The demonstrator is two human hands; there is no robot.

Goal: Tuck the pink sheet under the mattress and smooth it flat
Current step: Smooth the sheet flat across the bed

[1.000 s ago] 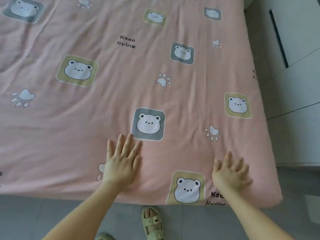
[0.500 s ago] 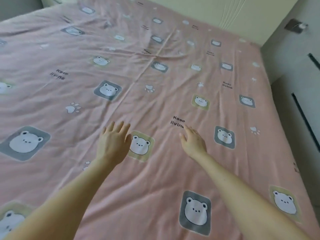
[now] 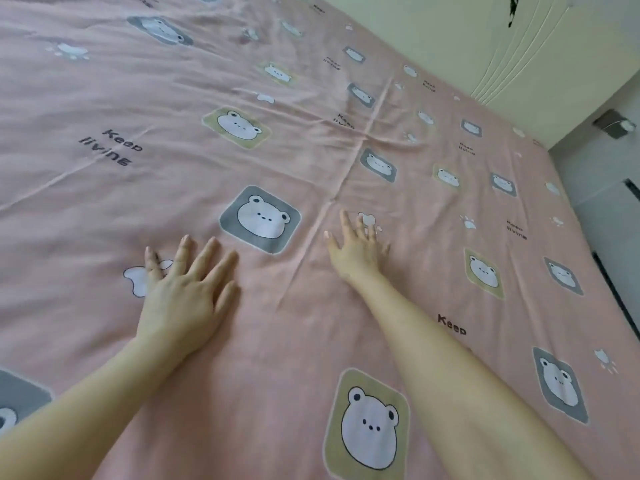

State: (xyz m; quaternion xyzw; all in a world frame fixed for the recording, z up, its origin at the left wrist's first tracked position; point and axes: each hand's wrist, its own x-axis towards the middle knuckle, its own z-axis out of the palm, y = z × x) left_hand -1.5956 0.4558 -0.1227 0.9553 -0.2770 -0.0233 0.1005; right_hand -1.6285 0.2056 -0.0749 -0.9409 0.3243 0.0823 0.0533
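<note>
The left hand [image 3: 183, 292] lies in a wide grip, fingers spread flat on the pink sheet [image 3: 104, 209] and holding nothing. The right hand [image 3: 356, 251] does likewise, just beside a long crease [image 3: 346, 174]. The frame's bottom cuts off both forearms. The sheet wholly hides the mattress. Broad open cloth runs leftward and on to the headboard [image 3: 450, 36].

Looks like a home bedroom: pink bear-print sheet [image 3: 294, 323] spread wide, pale green headboard [image 3: 433, 36] at the far end, socket [image 3: 614, 124] on the wall beside it.
</note>
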